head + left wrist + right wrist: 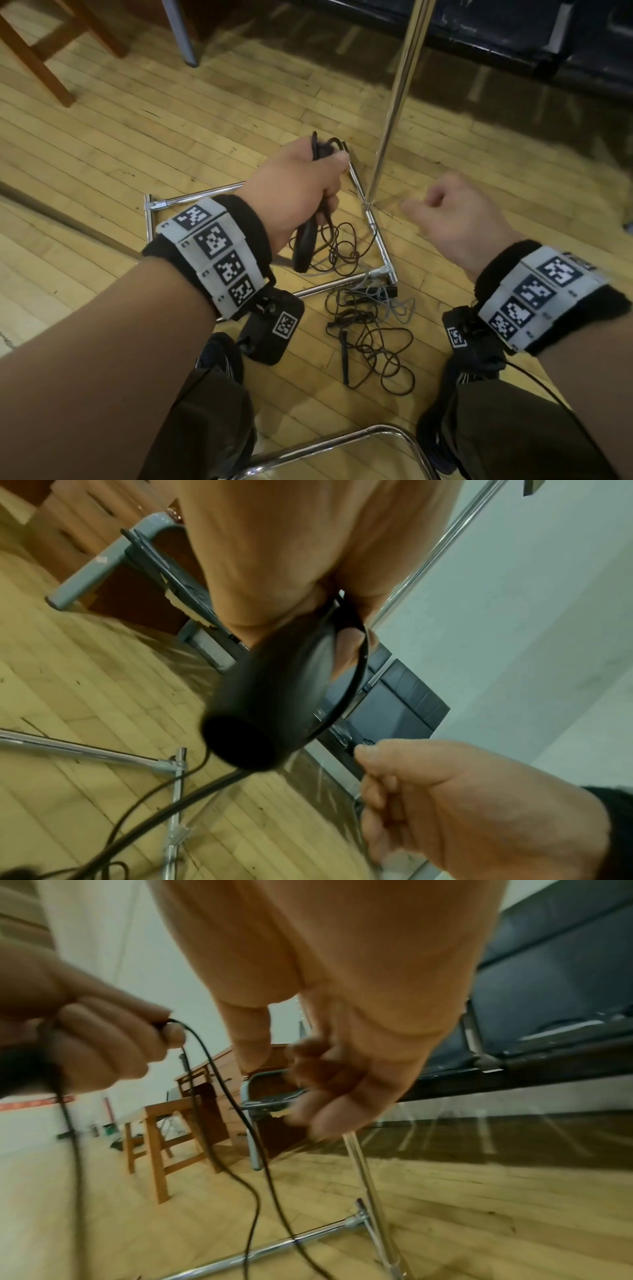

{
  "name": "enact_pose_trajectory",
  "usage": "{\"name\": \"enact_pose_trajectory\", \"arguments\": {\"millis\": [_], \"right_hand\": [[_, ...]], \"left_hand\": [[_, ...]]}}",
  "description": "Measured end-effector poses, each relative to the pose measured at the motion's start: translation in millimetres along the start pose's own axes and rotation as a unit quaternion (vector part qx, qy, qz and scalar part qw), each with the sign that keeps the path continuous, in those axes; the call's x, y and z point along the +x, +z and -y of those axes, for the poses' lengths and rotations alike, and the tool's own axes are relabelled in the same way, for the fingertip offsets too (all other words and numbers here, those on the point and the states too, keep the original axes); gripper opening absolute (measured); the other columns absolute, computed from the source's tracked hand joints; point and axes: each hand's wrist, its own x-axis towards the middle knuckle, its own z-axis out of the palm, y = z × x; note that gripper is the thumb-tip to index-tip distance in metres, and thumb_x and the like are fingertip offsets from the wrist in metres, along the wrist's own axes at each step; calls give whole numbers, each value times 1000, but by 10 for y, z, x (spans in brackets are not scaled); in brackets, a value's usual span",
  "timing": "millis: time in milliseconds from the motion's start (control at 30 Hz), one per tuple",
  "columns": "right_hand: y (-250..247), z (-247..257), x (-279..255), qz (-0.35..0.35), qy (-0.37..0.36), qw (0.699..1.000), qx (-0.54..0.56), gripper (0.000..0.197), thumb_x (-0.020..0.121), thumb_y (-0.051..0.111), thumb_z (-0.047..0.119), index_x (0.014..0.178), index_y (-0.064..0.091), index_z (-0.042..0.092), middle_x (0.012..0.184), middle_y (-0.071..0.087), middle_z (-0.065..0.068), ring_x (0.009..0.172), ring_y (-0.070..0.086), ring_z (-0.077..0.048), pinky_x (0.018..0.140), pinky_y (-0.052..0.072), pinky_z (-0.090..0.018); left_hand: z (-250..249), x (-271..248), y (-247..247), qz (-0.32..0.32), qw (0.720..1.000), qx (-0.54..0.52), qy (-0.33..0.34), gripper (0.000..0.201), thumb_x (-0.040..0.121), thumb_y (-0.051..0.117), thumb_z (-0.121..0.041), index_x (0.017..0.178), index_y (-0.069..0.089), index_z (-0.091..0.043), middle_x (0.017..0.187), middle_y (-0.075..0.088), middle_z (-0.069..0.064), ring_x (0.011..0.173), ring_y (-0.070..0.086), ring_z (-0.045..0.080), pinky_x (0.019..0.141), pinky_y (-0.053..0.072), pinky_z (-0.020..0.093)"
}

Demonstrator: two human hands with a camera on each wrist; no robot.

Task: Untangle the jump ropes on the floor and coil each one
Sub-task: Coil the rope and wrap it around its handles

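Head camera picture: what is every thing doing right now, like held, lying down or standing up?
Left hand: grips the black corded gadget.
Black corded gadget: held, hanging above the floor.
Right hand: curled, blurred, nothing seen in it.
Loose cords: tangled on the floor.
Chrome pole: standing up from the frame.
Chrome frame: lying flat on the floor.

Black wristbands (255, 221) with grey fiducial-marker tiles (212, 245); dark olive trousers (212, 411)

No legible text; wristbands (212, 246) carry coded squares.
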Motion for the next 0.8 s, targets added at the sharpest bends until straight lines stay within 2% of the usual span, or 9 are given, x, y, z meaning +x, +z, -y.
{"name": "enact_pose_trajectory", "arguments": {"millis": [100,167,233,333,433,533,633,733,800], "right_hand": [[105,99,-72,176,-45,982,48,10,95,66,35,104,67,33,93,75,11,85,71,-8,75,57,-31],[174,122,-77,265,-76,957,87,27,94,66,19,115,67,35,106,74,19,98,69,0,87,52,-30],[241,139,-91,300,-86,946,94,32,94,67,15,120,66,33,113,74,13,107,67,-5,97,50,-35],[305,118,-129,282,-88,954,49,16,98,66,34,113,70,34,108,74,6,102,68,-13,99,52,-44],[265,148,-178,266,-76,961,26,22,104,53,38,101,73,28,95,77,4,91,71,-13,89,58,-42],[170,229,-199,243,-17,946,213,27,108,47,25,106,67,7,91,78,-12,87,76,-28,78,64,-41],[57,347,-185,188,49,896,399,30,110,44,25,111,61,1,92,72,-21,80,76,-36,70,64,-40],[-2,414,-164,174,64,856,483,31,109,44,27,119,61,2,107,67,-30,87,72,-34,72,63,-37],[4,414,-151,154,70,848,502,29,109,45,27,114,61,3,93,60,-29,86,72,-31,76,62,-37]], "left_hand": [[-36,-14,101,-4,998,-65,-3,13,108,54,-21,109,58,-9,59,52,-9,55,55,12,49,45,24],[-55,-8,142,-8,995,-100,-7,12,109,54,-20,108,58,-9,58,51,-7,55,54,13,47,44,24],[-82,0,151,-6,990,-138,-13,12,109,54,-20,105,58,-9,59,50,-6,55,53,13,47,44,23],[-110,-3,142,12,983,-181,-12,15,110,52,-20,98,58,-12,59,49,-6,54,52,11,47,43,22],[-99,8,105,7,986,-169,-2,18,108,57,-27,98,60,-13,63,53,-5,57,54,13,50,47,25],[-62,38,52,-23,999,-46,0,46,92,67,-60,99,66,-14,74,62,-2,67,60,16,59,49,33],[-14,5,65,48,998,44,-4,64,72,54,-87,87,74,-28,77,69,-5,74,64,15,67,47,38],[24,-56,145,168,980,106,16,64,79,53,-84,107,78,-31,86,71,-3,76,61,14,69,47,37],[45,-48,168,200,968,153,22,55,81,72,-64,114,72,-19,84,66,0,72,58,17,67,48,37]]}}
